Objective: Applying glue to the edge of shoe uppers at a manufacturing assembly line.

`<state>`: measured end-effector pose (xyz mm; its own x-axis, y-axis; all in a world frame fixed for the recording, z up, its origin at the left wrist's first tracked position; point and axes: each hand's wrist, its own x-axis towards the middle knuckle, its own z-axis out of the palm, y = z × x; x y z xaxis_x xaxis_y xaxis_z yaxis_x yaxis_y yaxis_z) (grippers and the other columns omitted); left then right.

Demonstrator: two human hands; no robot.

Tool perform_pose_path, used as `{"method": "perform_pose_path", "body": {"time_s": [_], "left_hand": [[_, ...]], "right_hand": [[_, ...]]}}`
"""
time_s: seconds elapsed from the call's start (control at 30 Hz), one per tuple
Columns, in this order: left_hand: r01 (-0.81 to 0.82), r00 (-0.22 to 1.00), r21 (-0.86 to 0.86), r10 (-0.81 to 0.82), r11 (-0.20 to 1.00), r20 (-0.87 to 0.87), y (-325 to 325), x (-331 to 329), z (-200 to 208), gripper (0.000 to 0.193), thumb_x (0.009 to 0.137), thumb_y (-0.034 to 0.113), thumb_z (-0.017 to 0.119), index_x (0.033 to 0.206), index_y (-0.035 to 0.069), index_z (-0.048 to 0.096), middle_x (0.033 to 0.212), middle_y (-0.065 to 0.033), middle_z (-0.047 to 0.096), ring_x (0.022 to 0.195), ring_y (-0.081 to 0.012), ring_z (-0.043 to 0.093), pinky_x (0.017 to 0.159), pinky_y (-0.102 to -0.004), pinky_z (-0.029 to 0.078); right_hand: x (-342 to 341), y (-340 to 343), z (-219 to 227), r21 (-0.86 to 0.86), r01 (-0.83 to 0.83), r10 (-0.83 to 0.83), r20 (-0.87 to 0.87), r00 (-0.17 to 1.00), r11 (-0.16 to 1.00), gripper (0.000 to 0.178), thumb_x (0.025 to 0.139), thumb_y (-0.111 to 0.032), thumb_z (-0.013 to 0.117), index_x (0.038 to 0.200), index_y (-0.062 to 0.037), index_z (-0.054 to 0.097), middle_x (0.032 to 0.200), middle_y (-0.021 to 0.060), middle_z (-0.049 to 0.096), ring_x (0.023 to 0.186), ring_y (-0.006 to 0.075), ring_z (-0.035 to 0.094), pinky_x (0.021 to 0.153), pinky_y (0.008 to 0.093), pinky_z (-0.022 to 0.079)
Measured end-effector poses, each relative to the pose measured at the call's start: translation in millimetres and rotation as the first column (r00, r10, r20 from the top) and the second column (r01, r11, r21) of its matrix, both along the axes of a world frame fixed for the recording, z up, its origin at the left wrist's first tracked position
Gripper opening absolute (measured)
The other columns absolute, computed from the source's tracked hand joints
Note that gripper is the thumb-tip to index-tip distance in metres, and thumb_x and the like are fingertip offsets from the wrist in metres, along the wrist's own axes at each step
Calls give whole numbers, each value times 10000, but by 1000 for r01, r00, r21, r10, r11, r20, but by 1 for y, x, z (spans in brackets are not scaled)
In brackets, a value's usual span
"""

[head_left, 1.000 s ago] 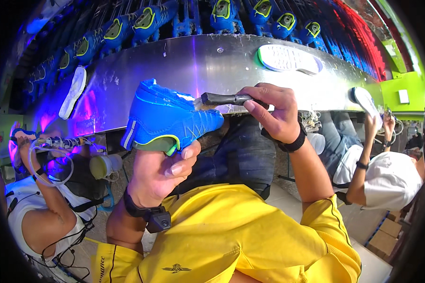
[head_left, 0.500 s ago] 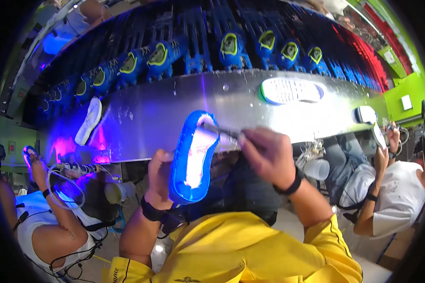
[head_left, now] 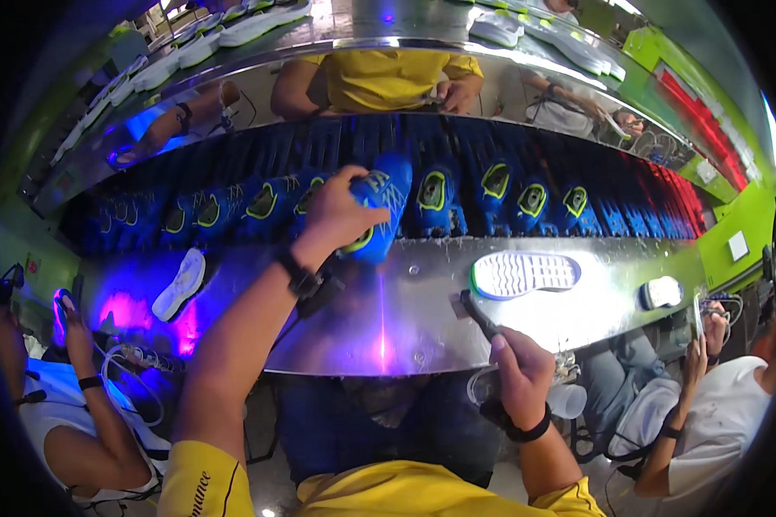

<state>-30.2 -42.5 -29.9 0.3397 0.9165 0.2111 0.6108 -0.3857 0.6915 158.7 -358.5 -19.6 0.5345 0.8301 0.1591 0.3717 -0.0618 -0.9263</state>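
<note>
In my left hand (head_left: 343, 209) is a blue shoe upper (head_left: 390, 200) with pale lacing and a yellow-green collar. My fingers wrap round it from its left side, over the dark slatted rack (head_left: 353, 142) beyond the metal table (head_left: 366, 302). A dark brush (head_left: 481, 317) is gripped in my right hand (head_left: 523, 369) near the table's front edge, its head pointing up and left. Just beyond the brush lies a white patterned shoe sole (head_left: 526, 274) with a green end. At the table's left rests another white sole (head_left: 179, 284).
Several blue uppers (head_left: 435, 189) with yellow-green collars stand along the rack. Above it, a shelf carries white soles (head_left: 265, 24). A co-worker (head_left: 86, 388) works at my left and another (head_left: 716, 401) at my right. A small white sole (head_left: 662, 293) lies near the right one.
My left hand has carried the blue upper forward from the table's front edge to the rack and turned it laces up. My right hand has drawn back from the upper, still holding the brush.
</note>
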Motion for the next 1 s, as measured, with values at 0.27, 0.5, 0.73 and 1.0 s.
{"method": "perform_pose_path", "body": {"time_s": [0.27,0.5,0.73,1.0], "left_hand": [[74,932,106,-31,992,-360,75,54,-56,696,719,325,890,1366,152,699,1241,-186,728,1158,-376,703,997,-468,566],[-109,992,373,123,921,-14,91,12,-76,538,764,282,818,1276,137,735,1151,-207,719,1138,-402,688,970,-499,565],[-239,811,127,270,963,-519,125,-138,-64,563,728,339,880,1200,61,750,1189,-212,740,1151,-384,697,1026,-456,546],[-390,910,-318,415,864,13,78,-183,-54,375,782,317,909,1015,62,764,1052,-121,783,1028,-244,756,859,-361,600]], "right_hand": [[9,-3,-9,-53,10,-13,-65,998,999,257,981,-125,741,1103,101,741,772,82,702,710,113,621,658,276,484],[8,-2,-16,-109,3,-13,-88,996,994,268,997,-142,718,1102,104,739,778,87,699,721,131,622,669,285,485],[-11,2,-13,-85,-29,18,-131,991,996,277,1009,-150,700,1095,110,736,783,72,689,736,127,617,680,282,481],[-33,4,3,-72,-116,106,-121,987,991,273,1009,-143,694,1089,115,735,770,69,680,722,126,608,678,283,482]]}}
